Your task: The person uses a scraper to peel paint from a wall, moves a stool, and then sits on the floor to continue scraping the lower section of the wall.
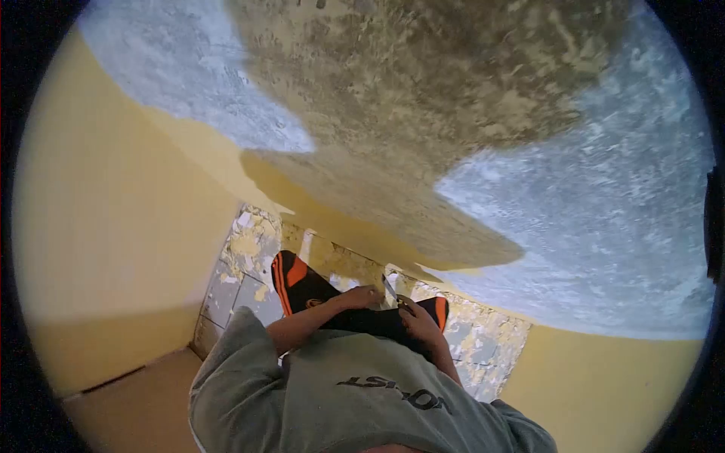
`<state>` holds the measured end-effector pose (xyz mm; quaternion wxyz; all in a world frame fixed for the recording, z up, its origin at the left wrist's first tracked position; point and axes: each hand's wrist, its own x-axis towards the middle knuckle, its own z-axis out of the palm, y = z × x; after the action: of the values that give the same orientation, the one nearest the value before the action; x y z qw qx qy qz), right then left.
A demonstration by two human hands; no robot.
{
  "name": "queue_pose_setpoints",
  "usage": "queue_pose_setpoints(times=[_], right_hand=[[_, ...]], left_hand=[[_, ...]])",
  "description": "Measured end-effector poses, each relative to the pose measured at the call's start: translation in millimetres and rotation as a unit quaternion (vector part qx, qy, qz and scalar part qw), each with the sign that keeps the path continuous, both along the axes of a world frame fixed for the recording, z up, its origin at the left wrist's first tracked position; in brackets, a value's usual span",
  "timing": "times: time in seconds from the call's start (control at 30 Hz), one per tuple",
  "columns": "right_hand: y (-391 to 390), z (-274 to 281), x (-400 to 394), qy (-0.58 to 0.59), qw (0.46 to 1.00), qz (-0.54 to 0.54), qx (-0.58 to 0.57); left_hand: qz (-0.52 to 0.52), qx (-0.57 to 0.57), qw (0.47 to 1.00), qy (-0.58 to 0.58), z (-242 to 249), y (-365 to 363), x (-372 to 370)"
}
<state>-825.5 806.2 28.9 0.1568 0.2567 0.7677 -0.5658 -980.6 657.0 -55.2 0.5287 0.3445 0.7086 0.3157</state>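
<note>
My right hand [420, 318] is closed around the handle of a narrow-bladed knife [390, 290]. Its pale blade points up and away from me; whether it is a knife or a thin scraper is hard to make out at this size. Just left of the blade is my left hand [362, 297], fingers curled together, and what they may hold is too small to name. Both hands are low in front of my lap, over black trousers [351, 321] with orange stripes.
A wall [423, 90], largely stripped to grey plaster, rises ahead, with yellow paint [332, 200] left along its lower part. Yellow flakes and scraps litter the grey tiled floor [220, 294]. Another yellow wall [113, 226] stands at left, beside a brown panel [140, 404].
</note>
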Motion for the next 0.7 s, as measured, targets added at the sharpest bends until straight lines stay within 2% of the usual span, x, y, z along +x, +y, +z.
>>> queue_pose_setpoints(times=[0.03, 0.07, 0.1, 0.13, 0.2, 0.23, 0.27, 0.3, 0.33, 0.37, 0.4, 0.47, 0.53, 0.57, 0.63, 0.7], right_hand=[[-5, 5, -7, 0.004, 1.000, -0.010, -0.002], [-9, 21, -19, -0.036, 0.999, -0.022, -0.002], [-12, 26, -23, -0.077, 0.996, -0.037, -0.004], [-10, 22, -23, -0.018, 0.999, -0.043, 0.013], [-6, 27, -22, -0.027, 0.995, -0.092, -0.006], [-5, 30, -19, -0.036, 0.993, -0.117, -0.002], [-4, 38, -15, -0.022, 0.987, -0.151, -0.052], [-6, 43, -11, -0.004, 0.977, -0.187, -0.104], [-4, 43, -6, 0.009, 0.978, -0.176, -0.113], [-6, 43, 3, 0.022, 0.978, -0.167, -0.122], [-14, 50, 9, 0.058, 0.968, -0.210, -0.127], [-32, 56, 17, 0.094, 0.948, -0.273, -0.132], [-42, 54, 22, 0.147, 0.913, -0.377, -0.042], [-43, 42, 30, 0.150, 0.907, -0.391, -0.048], [-41, 25, 32, 0.151, 0.905, -0.377, 0.131], [-42, 20, 42, 0.160, 0.895, -0.404, 0.098]], left_hand=[[-0.010, -0.002, 1.000, 0.004, -29, 4, 4], [-0.015, 0.142, 0.988, 0.063, -76, 10, 10], [-0.025, 0.283, 0.952, 0.115, -106, 15, 13], [-0.046, 0.283, 0.952, 0.111, -112, 25, 16], [0.027, 0.228, 0.965, -0.125, -122, 58, 22], [0.063, 0.181, 0.951, -0.242, -128, 70, 31], [0.097, 0.122, 0.923, -0.351, -133, 77, 40], [0.190, 0.141, 0.857, -0.457, -94, 72, 43], [0.283, 0.150, 0.774, -0.546, -27, 70, 43], [0.312, 0.152, 0.783, -0.516, 11, 74, 47], [0.340, 0.155, 0.790, -0.487, 39, 79, 56], [0.292, 0.155, 0.798, -0.504, 81, 83, 69], [0.254, 0.170, 0.800, -0.517, 87, 89, 77], [0.235, 0.159, 0.830, -0.481, 84, 90, 83], [0.208, 0.142, 0.864, -0.436, 84, 84, 90], [0.184, 0.113, 0.938, -0.271, 91, 73, 93]])
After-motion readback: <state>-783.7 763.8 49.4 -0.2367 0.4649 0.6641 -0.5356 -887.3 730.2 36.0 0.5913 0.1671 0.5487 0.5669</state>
